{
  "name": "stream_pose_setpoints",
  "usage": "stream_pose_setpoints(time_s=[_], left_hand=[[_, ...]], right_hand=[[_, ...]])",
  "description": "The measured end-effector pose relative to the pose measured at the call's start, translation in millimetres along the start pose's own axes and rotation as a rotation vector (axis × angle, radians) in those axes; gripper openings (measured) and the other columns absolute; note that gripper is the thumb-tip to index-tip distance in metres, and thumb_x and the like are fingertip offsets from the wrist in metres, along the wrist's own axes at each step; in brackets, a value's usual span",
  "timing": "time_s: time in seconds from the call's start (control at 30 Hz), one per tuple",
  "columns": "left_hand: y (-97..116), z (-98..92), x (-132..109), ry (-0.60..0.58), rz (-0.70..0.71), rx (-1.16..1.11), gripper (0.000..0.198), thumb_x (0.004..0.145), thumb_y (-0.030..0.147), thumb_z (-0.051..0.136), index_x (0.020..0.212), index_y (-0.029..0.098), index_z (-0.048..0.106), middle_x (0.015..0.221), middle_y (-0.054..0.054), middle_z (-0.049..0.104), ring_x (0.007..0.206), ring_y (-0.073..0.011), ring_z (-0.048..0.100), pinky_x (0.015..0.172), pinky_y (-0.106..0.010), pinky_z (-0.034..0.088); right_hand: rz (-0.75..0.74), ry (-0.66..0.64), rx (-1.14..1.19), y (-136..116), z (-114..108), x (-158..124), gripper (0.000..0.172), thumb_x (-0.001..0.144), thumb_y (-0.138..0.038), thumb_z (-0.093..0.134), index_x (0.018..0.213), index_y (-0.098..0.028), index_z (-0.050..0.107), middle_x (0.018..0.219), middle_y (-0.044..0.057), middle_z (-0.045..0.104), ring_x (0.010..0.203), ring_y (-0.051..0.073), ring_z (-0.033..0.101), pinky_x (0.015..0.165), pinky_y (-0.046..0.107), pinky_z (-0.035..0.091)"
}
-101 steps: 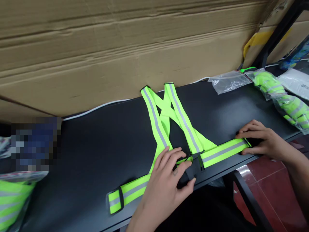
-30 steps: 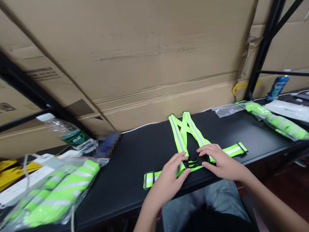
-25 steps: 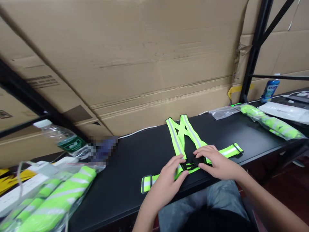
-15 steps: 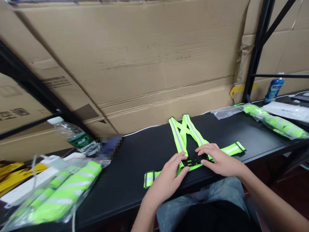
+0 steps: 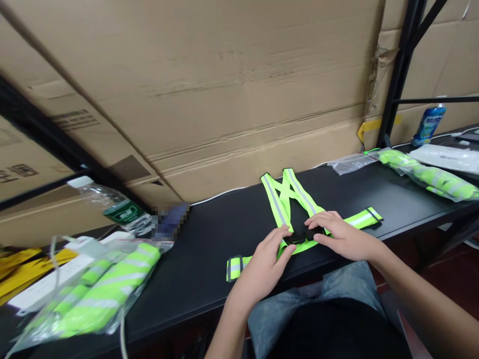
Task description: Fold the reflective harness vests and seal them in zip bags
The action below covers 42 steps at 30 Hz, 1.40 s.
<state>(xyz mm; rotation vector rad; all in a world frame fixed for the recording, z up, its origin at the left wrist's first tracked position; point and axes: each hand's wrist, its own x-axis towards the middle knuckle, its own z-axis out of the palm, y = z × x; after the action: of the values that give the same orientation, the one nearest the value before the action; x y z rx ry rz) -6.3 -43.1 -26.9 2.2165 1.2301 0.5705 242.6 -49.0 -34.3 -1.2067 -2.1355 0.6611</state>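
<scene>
A neon-yellow reflective vest (image 5: pixel 279 202) made of elastic straps with grey stripes lies on the black table, its shoulder straps crossed toward the cardboard. At its waist, a black plastic buckle (image 5: pixel 296 239) sits between my hands. My left hand (image 5: pixel 267 254) pinches the buckle's left side and the strap beside it with thumb and fingers. On the other side, my right hand (image 5: pixel 337 234) grips the black right part of the buckle. My fingers partly cover both parts, so I cannot tell whether they are joined. Side straps stick out past each hand.
Bagged reflective vests lie at left (image 5: pixel 108 294) and right (image 5: pixel 430 174). A clear water bottle (image 5: pixel 116 207), white power strip (image 5: pixel 48 284) and yellow material (image 5: pixel 22 274) are at left. A blue bottle (image 5: pixel 428 124) stands far right. Cardboard (image 5: pixel 239 99) and black frame posts (image 5: pixel 398 75) rise behind.
The black buckle parts between my hands have come closer together, and less yellow shows between them. Both hands keep their hold. The view has shifted slightly.
</scene>
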Motion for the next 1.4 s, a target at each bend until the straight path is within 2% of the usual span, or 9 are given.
stream_pose_setpoints(time_s=[0.13, 0.33, 0.5, 0.7, 0.93, 1.03, 1.2, 1.3, 1.4], left_hand=[[2, -0.3, 0, 0.030, 0.000, -0.023, 0.031, 0.102, 0.041, 0.046, 0.126, 0.026, 0.060, 0.141, -0.005, 0.060, 0.136, -0.0241, 0.053, 0.117, -0.041, 0.039], [1, 0.3, 1, 0.040, 0.026, -0.035, 0.030, 0.100, 0.040, 0.051, 0.125, 0.026, 0.060, 0.141, -0.005, 0.060, 0.134, -0.0246, 0.054, 0.117, -0.041, 0.040], [2, -0.8, 1, 0.031, 0.004, -0.046, 0.030, 0.102, 0.039, 0.048, 0.126, 0.027, 0.059, 0.141, -0.003, 0.061, 0.134, -0.0223, 0.053, 0.117, -0.039, 0.039], [1, 0.9, 1, 0.037, 0.032, -0.047, 0.028, 0.100, 0.037, 0.052, 0.125, 0.026, 0.060, 0.141, -0.004, 0.060, 0.134, -0.0221, 0.054, 0.117, -0.039, 0.039], [-2, 3.1, 4, 0.042, 0.048, -0.048, 0.032, 0.090, 0.040, 0.068, 0.117, 0.024, 0.070, 0.143, -0.006, 0.061, 0.134, -0.0268, 0.056, 0.116, -0.044, 0.042], [-4, 4.3, 7, 0.043, 0.042, -0.066, 0.035, 0.084, 0.037, 0.075, 0.117, 0.024, 0.072, 0.142, -0.005, 0.063, 0.133, -0.0270, 0.057, 0.117, -0.044, 0.041], [-8, 5.6, 9, 0.050, 0.041, -0.102, 0.037, 0.081, 0.036, 0.078, 0.116, 0.024, 0.073, 0.139, -0.006, 0.065, 0.131, -0.0288, 0.059, 0.116, -0.046, 0.043], [-7, 6.0, 6, 0.062, 0.062, -0.082, 0.038, 0.083, 0.036, 0.076, 0.119, 0.024, 0.070, 0.141, -0.006, 0.063, 0.132, -0.0277, 0.058, 0.115, -0.044, 0.044], [-3, 7.4, 0, 0.038, 0.095, 0.019, 0.042, 0.090, 0.040, 0.069, 0.128, 0.024, 0.064, 0.150, -0.008, 0.055, 0.140, -0.0270, 0.050, 0.118, -0.045, 0.040]], right_hand=[[-0.010, 0.011, -0.018, 0, 1, 0, 0.019, 0.097, -0.037, 0.052, 0.106, -0.024, 0.064, 0.130, 0.008, 0.066, 0.131, 0.028, 0.051, 0.110, 0.053, 0.039], [-0.015, 0.047, -0.017, 2, 2, -1, 0.026, 0.097, -0.039, 0.051, 0.114, -0.025, 0.065, 0.129, 0.009, 0.066, 0.131, 0.029, 0.053, 0.108, 0.054, 0.042], [0.020, 0.049, 0.019, 2, 0, -1, 0.029, 0.097, -0.042, 0.050, 0.114, -0.025, 0.066, 0.130, 0.009, 0.066, 0.131, 0.029, 0.052, 0.109, 0.054, 0.042], [0.009, 0.032, 0.038, 1, 1, 1, 0.027, 0.097, -0.042, 0.051, 0.111, -0.025, 0.066, 0.129, 0.007, 0.067, 0.131, 0.028, 0.053, 0.109, 0.054, 0.042], [-0.093, 0.013, -0.092, -8, 8, 2, 0.016, 0.094, -0.030, 0.056, 0.107, -0.023, 0.063, 0.126, 0.009, 0.067, 0.125, 0.029, 0.056, 0.107, 0.055, 0.039], [-0.142, -0.001, -0.153, -15, 15, 5, 0.020, 0.093, -0.025, 0.055, 0.112, -0.021, 0.060, 0.124, 0.011, 0.067, 0.122, 0.029, 0.056, 0.105, 0.054, 0.040], [-0.181, -0.021, -0.237, -22, 23, 9, 0.025, 0.096, -0.027, 0.054, 0.119, -0.019, 0.057, 0.120, 0.014, 0.065, 0.116, 0.031, 0.057, 0.103, 0.056, 0.040], [-0.175, -0.024, -0.248, -22, 21, 7, 0.023, 0.098, -0.032, 0.053, 0.118, -0.020, 0.057, 0.126, 0.014, 0.063, 0.124, 0.030, 0.054, 0.105, 0.054, 0.041], [-0.152, 0.037, -0.329, -18, 18, -1, 0.033, 0.099, -0.042, 0.053, 0.122, -0.019, 0.059, 0.140, 0.017, 0.057, 0.134, 0.032, 0.048, 0.109, 0.055, 0.040]])
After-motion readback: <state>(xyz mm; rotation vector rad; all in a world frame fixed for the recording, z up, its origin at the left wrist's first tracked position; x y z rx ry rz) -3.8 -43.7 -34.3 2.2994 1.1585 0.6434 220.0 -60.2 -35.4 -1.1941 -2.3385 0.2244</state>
